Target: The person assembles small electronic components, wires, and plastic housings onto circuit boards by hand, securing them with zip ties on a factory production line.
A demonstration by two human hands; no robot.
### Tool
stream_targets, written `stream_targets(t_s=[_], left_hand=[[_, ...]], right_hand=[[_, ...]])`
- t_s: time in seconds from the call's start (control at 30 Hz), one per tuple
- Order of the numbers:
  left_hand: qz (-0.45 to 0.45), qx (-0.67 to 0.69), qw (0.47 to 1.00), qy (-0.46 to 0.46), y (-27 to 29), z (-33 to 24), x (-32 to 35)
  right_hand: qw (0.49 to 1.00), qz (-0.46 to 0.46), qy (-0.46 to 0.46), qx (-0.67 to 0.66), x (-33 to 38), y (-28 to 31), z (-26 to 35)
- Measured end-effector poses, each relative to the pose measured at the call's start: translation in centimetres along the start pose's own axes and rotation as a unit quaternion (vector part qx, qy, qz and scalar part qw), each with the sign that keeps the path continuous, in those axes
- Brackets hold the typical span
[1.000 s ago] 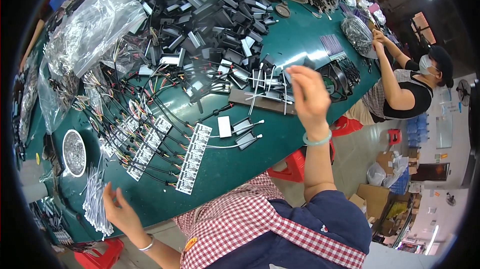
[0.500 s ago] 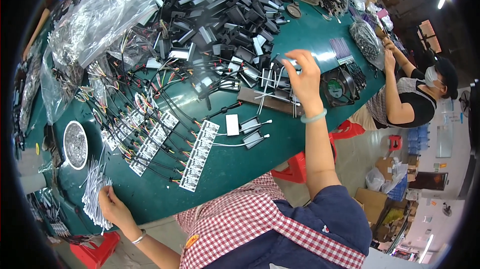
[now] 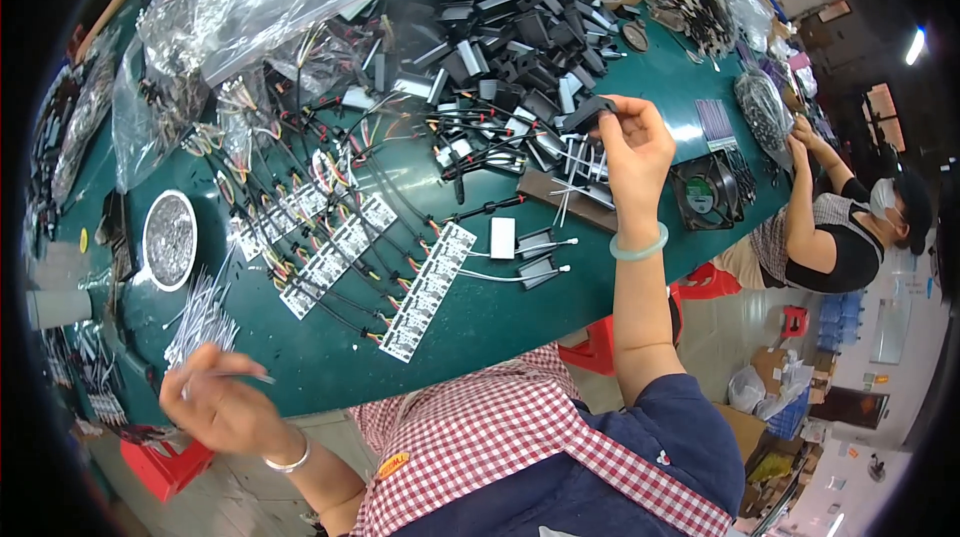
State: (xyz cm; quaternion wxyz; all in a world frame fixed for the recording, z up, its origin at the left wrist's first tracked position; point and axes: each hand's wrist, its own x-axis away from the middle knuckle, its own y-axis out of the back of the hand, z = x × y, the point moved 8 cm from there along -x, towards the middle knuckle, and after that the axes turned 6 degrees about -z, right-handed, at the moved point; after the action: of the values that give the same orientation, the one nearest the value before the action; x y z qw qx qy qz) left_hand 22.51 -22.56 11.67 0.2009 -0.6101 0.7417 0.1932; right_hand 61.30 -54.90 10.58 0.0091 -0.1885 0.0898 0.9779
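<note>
Fingers (image 3: 637, 109) of the right hand (image 3: 640, 155) pinch a black housing (image 3: 584, 115), which juts leftward from their tips, its long axis slanting gently up to the right. Left of and nearer the person than this grip, a brown bar (image 3: 572, 200) lies on the table (image 3: 480, 347), white leads crossing it. Heaped housings (image 3: 515, 32) spread beyond and left of the right fingers; a fan (image 3: 703, 193) sits to their right.

Well apart, the left hand (image 3: 228, 415) has its fingers closed round a thin pale strip (image 3: 252, 374), blurred, its long axis roughly sideways with one end sticking out rightward. Just beyond these fingers, a bundle of white leads (image 3: 205, 322) fans out. The right hand is nearest the black housing, the left nearest the bundle.
</note>
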Motion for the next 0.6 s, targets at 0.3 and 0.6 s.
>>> stream_targets(t_s=[0.3, 0.6], left_hand=[[0.327, -0.019, 0.944, 0.03, -14.5, -3.8, 5.3], [0.329, -0.041, 0.943, 0.008, -15.1, -3.2, 6.6]], right_hand=[[0.902, 0.22, -0.275, -0.251, 11.4, -10.2, 0.6], [0.884, 0.227, -0.31, -0.265, 14.7, -12.0, 1.3]])
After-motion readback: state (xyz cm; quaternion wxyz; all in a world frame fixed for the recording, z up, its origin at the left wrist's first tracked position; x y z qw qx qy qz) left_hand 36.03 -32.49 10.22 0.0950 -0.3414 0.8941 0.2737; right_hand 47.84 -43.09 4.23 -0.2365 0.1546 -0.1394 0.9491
